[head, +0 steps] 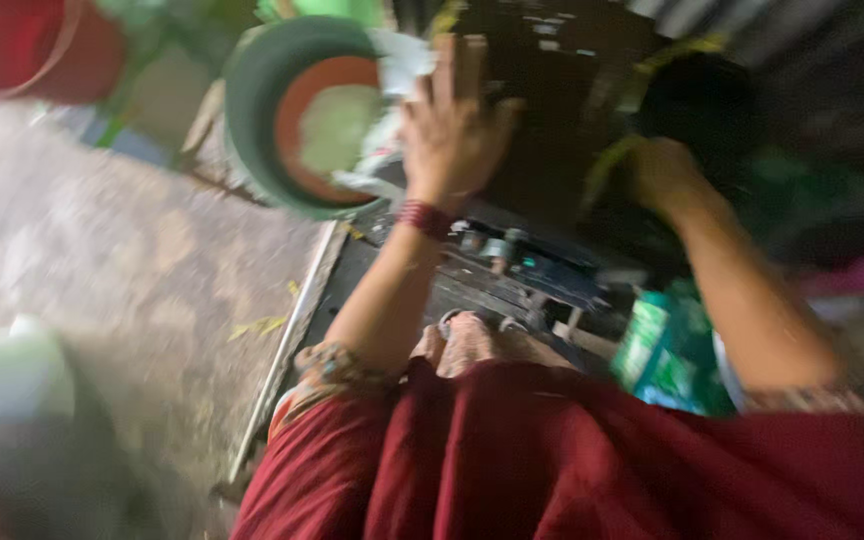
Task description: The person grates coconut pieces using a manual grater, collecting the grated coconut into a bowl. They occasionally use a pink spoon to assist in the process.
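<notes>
The picture is blurred by motion. My left hand (452,125) lies flat with fingers spread on the top of a dark machine (552,110), beside a green basin (262,110) with an orange inside. A red thread band circles that wrist. My right hand (662,172) is curled around a dark rounded part (697,100) of the machine at the right. Below, my foot (472,342) rests on a dark metal treadle frame (512,270), and red cloth (572,460) covers my lap.
A red bucket (37,45) stands at the top left on a rough concrete floor (122,260). A pale container (7,385) is at the left edge. A green printed packet (667,355) lies under my right forearm.
</notes>
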